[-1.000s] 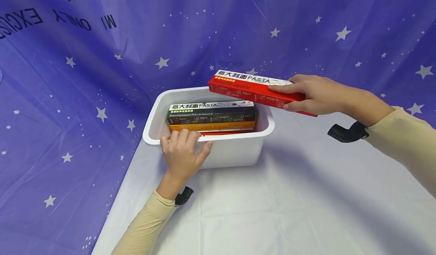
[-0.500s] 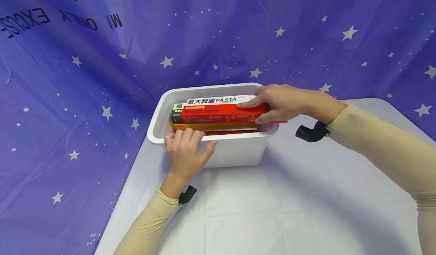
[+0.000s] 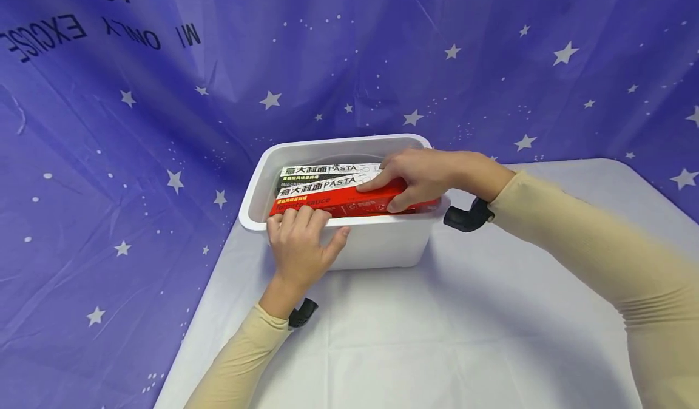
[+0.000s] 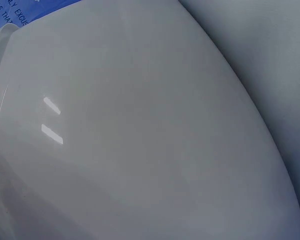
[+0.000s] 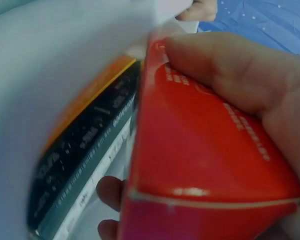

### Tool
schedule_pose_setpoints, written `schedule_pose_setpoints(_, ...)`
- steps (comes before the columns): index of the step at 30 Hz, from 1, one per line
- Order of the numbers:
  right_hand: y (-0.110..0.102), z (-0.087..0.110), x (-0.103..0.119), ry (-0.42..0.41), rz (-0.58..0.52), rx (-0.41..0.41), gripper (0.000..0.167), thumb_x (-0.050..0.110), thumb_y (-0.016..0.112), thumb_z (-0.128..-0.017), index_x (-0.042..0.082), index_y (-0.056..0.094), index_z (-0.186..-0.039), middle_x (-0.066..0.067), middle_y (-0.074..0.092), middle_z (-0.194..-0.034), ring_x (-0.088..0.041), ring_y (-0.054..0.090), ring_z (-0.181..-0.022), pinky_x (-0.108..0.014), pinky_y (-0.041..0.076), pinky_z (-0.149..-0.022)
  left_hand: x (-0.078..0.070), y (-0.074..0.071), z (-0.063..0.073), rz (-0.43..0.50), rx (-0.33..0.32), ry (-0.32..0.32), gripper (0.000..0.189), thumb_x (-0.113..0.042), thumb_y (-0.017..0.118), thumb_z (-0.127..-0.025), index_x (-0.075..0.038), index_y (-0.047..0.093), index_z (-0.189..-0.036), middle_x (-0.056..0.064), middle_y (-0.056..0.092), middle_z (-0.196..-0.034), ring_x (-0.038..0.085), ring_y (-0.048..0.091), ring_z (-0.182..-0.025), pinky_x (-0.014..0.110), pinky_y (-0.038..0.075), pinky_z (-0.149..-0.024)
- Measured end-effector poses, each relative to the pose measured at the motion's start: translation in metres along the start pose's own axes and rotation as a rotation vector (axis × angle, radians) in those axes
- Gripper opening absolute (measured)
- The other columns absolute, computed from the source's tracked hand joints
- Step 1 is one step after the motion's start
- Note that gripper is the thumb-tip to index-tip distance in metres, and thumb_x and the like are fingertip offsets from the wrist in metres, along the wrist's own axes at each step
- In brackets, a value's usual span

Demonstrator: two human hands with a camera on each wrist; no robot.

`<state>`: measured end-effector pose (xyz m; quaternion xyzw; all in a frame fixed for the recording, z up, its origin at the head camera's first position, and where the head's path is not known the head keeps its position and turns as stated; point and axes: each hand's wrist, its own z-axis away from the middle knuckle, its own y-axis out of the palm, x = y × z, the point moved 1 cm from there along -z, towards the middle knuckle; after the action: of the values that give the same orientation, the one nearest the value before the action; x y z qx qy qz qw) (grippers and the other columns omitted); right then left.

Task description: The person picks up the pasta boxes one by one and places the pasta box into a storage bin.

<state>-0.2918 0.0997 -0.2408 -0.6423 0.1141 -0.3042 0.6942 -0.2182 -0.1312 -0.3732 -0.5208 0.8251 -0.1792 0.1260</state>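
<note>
A red tomato sauce pasta box point(image 3: 341, 199) lies tilted in the mouth of a white plastic tub point(image 3: 382, 245). My right hand point(image 3: 417, 175) grips the box near its right end, thumb on the near side. The right wrist view shows its red end point(image 5: 215, 160) close up, fingertips curled round the far side. My left hand point(image 3: 299, 248) holds the tub's front rim at the left, fingers hooked over it. Behind the red box stands a black pepper sauce pasta box point(image 3: 295, 179), partly covered. Only the tub's outer wall point(image 4: 140, 120) fills the left wrist view; the left hand is outside it.
The tub stands on a white-covered table point(image 3: 393, 336). Close behind it hangs a purple-blue star-print cloth point(image 3: 349, 57), which also runs down the left side. Beside the black box, the right wrist view shows an orange strip point(image 5: 95, 90) of box.
My right hand has brought the red pasta box left and down, from above the tub's right end into its mouth. The left hand has kept its hold on the rim.
</note>
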Motion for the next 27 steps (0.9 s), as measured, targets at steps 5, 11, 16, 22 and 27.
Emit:
schedule_pose_setpoints(5, 0.009, -0.013, -0.002, 0.020, -0.005, 0.036, 0.061, 0.020, 0.071, -0.088, 0.034, 0.054, -0.146, -0.002, 0.069, -0.117, -0.017, 0.056, -0.097, -0.034, 0.044, -0.082, 0.000, 0.001, 0.000, -0.003, -0.005, 0.004, 0.059, -0.063, 0.041, -0.100, -0.011, 0.064, -0.082, 0.007, 0.062, -0.074, 0.032, 0.054, -0.072, 0.049, 0.035, -0.076)
schedule_pose_setpoints(11, 0.021, -0.029, -0.004, -0.011, -0.002, 0.071, 0.059, 0.018, 0.067, -0.090, 0.033, 0.055, -0.146, 0.000, 0.070, -0.104, -0.018, 0.053, -0.088, -0.032, 0.039, -0.078, 0.000, 0.001, 0.001, -0.001, -0.011, 0.003, 0.059, -0.063, 0.041, -0.100, -0.011, 0.065, -0.081, 0.007, 0.063, -0.076, 0.032, 0.057, -0.074, 0.050, 0.035, -0.078)
schedule_pose_setpoints(16, 0.028, -0.033, -0.006, -0.011, -0.020, 0.046, 0.055, 0.020, 0.068, -0.091, 0.034, 0.057, -0.143, 0.002, 0.072, -0.104, -0.018, 0.053, -0.087, -0.031, 0.040, -0.079, 0.000, 0.001, 0.000, -0.004, -0.012, 0.002, 0.059, -0.062, 0.041, -0.099, -0.011, 0.065, -0.082, 0.008, 0.063, -0.076, 0.033, 0.057, -0.075, 0.051, 0.034, -0.077)
schedule_pose_setpoints(22, 0.037, -0.034, -0.013, -0.032, -0.075, 0.006, 0.056, 0.019, 0.072, -0.089, 0.031, 0.059, -0.142, 0.001, 0.074, -0.116, -0.017, 0.054, -0.087, -0.031, 0.042, -0.081, 0.001, 0.002, 0.001, -0.005, -0.009, 0.000, 0.060, -0.064, 0.041, -0.099, -0.011, 0.065, -0.083, 0.008, 0.064, -0.076, 0.034, 0.057, -0.076, 0.051, 0.034, -0.077)
schedule_pose_setpoints(27, 0.051, -0.035, -0.023, -0.010, -0.150, -0.002, 0.059, 0.016, 0.076, -0.087, 0.028, 0.059, -0.142, -0.001, 0.071, -0.124, -0.015, 0.057, -0.095, -0.032, 0.044, -0.088, 0.001, 0.003, 0.002, -0.003, -0.008, 0.002, 0.062, -0.065, 0.039, -0.099, -0.011, 0.065, -0.082, 0.008, 0.064, -0.076, 0.034, 0.056, -0.074, 0.050, 0.034, -0.077)
